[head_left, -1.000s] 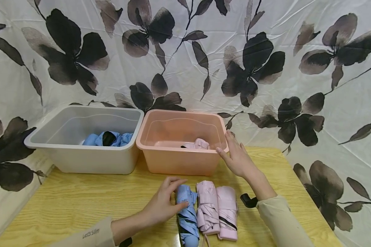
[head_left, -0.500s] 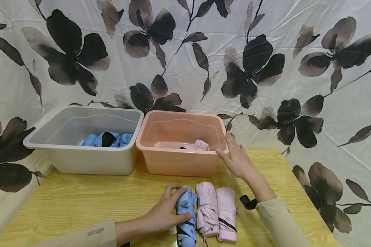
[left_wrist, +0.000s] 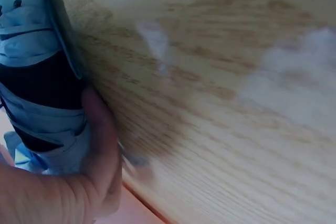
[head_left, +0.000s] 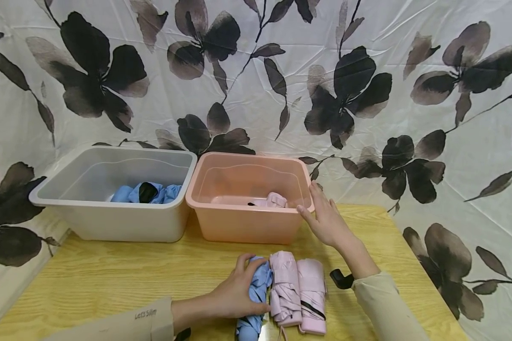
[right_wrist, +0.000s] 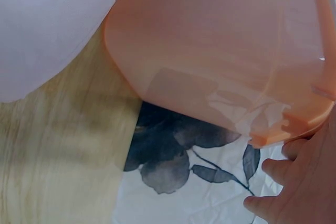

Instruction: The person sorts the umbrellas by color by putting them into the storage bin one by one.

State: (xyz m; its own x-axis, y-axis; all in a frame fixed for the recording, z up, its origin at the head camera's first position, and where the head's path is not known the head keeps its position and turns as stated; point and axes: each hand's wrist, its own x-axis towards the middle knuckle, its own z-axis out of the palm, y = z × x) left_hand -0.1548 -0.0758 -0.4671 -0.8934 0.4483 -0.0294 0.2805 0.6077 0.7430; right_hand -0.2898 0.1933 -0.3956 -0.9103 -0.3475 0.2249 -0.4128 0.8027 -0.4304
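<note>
A folded blue umbrella (head_left: 260, 284) with black bands lies on the table, and my left hand (head_left: 236, 293) grips it, fingers curled over its far side. In the left wrist view, the thumb presses along the umbrella (left_wrist: 42, 98). Beside it, two folded pink umbrellas (head_left: 286, 289) lie parallel, the right one (head_left: 312, 289) with a black strap. My right hand (head_left: 329, 218) rests with straight fingers against the right rim of the pink bin (head_left: 247, 225). In the right wrist view, the fingers (right_wrist: 275, 171) touch that bin's corner.
Left of the pink bin stands a grey-white bin (head_left: 123, 222) holding blue umbrellas (head_left: 147, 193). A pink umbrella (head_left: 276, 200) lies inside the pink bin. Behind them hangs a floral cloth (head_left: 256, 85). The wooden table (head_left: 111, 274) extends left of my hand.
My left hand has moved from touching the blue umbrella to gripping it, and has shifted slightly right. The umbrella's near end has swung left. My right hand stays at the pink bin.
</note>
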